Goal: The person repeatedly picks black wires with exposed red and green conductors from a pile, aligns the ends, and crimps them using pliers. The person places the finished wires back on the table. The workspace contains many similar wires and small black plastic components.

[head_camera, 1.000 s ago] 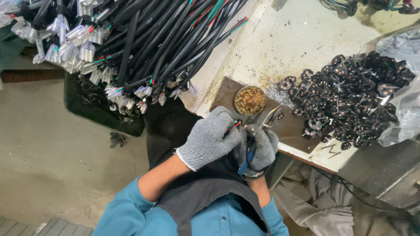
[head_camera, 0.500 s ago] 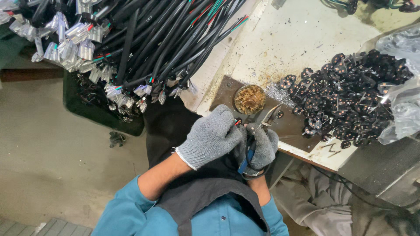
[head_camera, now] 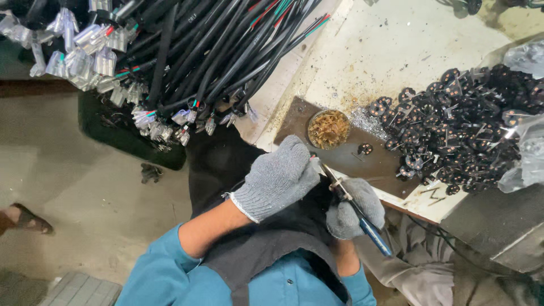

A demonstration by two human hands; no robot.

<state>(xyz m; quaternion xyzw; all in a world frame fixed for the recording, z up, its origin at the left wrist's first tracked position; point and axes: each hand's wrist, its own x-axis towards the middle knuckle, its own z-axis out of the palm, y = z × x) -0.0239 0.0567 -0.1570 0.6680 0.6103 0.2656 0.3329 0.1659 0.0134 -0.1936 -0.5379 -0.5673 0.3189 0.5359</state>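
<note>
Both my hands wear grey knit gloves and meet at the bench edge. My left hand (head_camera: 277,178) is closed, its fingertips pinched against the metal tip of a tool; whatever it pinches is hidden. My right hand (head_camera: 354,207) grips that thin soldering-style tool with a blue handle (head_camera: 374,237), the tip pointing up and left towards the left fingers. Just beyond my hands lies a brown board (head_camera: 377,165), which carries a round tin of brass-coloured wool (head_camera: 328,129) and one small black round part (head_camera: 365,148).
A heap of small black round parts with pins (head_camera: 464,124) lies on the white bench (head_camera: 396,51), partly in a clear plastic bag (head_camera: 527,164). A thick bundle of black cables with bagged connectors (head_camera: 187,62) hangs over the left. Another person's sandalled foot (head_camera: 25,218) is on the floor.
</note>
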